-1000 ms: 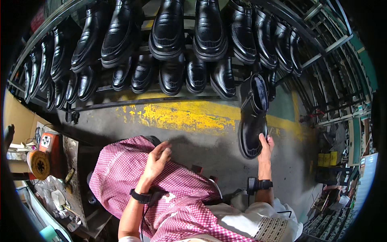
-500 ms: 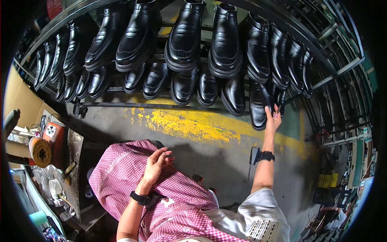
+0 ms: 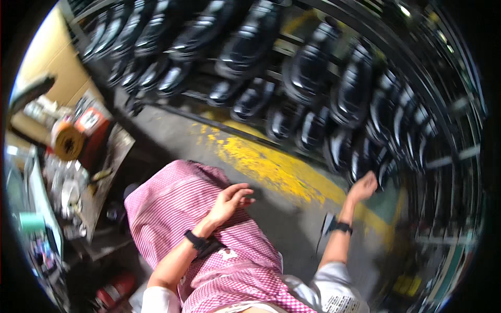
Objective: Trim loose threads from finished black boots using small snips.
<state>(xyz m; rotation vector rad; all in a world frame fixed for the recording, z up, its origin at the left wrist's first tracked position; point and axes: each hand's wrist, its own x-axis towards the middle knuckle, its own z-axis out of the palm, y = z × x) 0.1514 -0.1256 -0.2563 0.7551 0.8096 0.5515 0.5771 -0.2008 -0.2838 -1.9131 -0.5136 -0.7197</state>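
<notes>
Our right hand (image 3: 364,187) is at the lower tier of the metal rack (image 3: 222,126), well apart from our left hand (image 3: 229,204), which hovers loosely curled, fingers a little spread, over our pink checked apron (image 3: 172,203). Just by the right hand we see a black shoe (image 3: 361,157), toe toward us, in the lower row; blur keeps us from telling whether the fingers grip it or merely touch it. More black shoes (image 3: 353,88) fill the row above, and a worn yellow stripe (image 3: 261,167) crosses the floor (image 3: 292,235)
</notes>
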